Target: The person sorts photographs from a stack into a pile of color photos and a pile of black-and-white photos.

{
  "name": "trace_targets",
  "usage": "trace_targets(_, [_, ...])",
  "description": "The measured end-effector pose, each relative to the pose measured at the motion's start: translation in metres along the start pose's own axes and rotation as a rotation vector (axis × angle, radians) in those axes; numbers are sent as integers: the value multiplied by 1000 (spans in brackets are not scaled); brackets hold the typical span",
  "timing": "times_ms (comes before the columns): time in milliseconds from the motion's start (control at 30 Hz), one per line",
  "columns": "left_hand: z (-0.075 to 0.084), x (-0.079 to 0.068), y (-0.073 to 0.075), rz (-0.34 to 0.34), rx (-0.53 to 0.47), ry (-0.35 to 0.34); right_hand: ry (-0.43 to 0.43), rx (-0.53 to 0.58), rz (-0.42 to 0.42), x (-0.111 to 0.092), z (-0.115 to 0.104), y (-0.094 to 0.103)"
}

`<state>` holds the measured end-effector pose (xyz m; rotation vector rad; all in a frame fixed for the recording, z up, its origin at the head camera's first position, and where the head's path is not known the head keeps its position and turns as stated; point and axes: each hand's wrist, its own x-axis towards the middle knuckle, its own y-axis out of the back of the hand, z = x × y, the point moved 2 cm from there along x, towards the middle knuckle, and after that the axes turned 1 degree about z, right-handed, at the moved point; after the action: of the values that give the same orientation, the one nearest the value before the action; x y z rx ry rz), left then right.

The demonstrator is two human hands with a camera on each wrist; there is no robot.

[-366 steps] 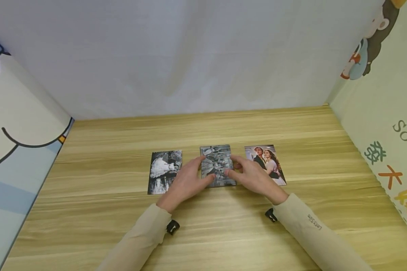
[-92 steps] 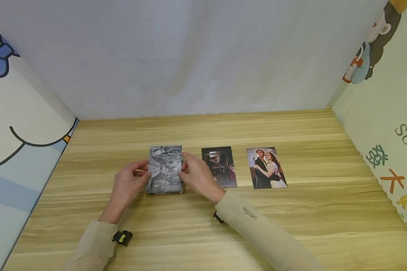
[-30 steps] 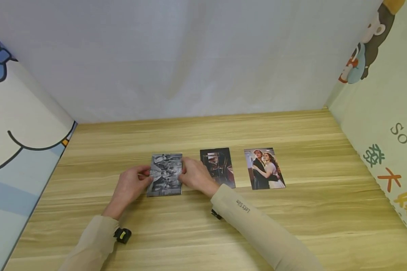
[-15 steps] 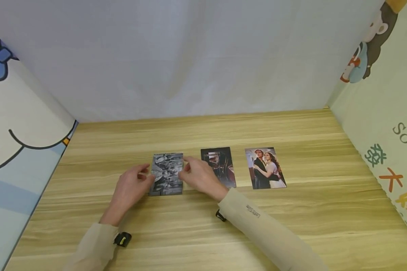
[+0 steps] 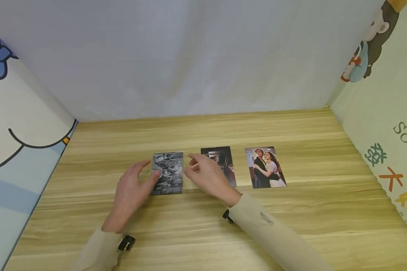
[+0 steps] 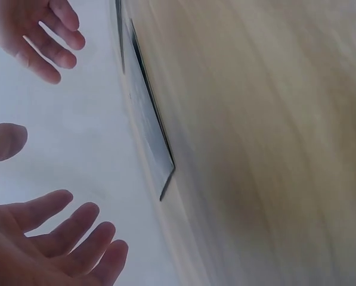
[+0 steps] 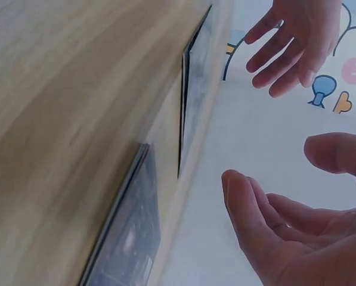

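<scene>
A grey black-and-white photo card [image 5: 171, 175] lies flat at the left of a row of three cards. My left hand [image 5: 130, 192] hovers by its left edge with fingers spread, the thumb overlapping the card in the head view. My right hand [image 5: 208, 175], fingers loosely bent and holding nothing, is just off its right side and covers part of the dark photo card [image 5: 228, 163] in the middle. In the left wrist view, both the left hand [image 6: 58, 238] and the right hand [image 6: 40, 39] are seen above the cards.
At the right of the row lies a colour photo card [image 5: 266, 167] of a couple. All of them are on a wood-grain table [image 5: 190, 233], with a pale wall [image 5: 203, 60] behind and printed panels on both sides.
The grey card went from the middle to the left, over the card with the white dress, uncovering the dark one. Both hands have since let go of it; the right has drawn away rightward.
</scene>
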<state>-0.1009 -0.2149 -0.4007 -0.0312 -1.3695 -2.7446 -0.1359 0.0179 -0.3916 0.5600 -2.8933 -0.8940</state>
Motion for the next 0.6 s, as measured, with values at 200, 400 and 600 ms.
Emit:
trace_targets(200, [12, -4, -1, 39, -46, -37, 41, 11, 36, -12, 2, 12])
trace_targets(400, [23, -5, -7, 117, -73, -130, 75, -12, 99, -22, 5, 25])
trace_targets(600, [36, -6, -13, 154, -79, -188, 98, -75, 160, -30, 9, 37])
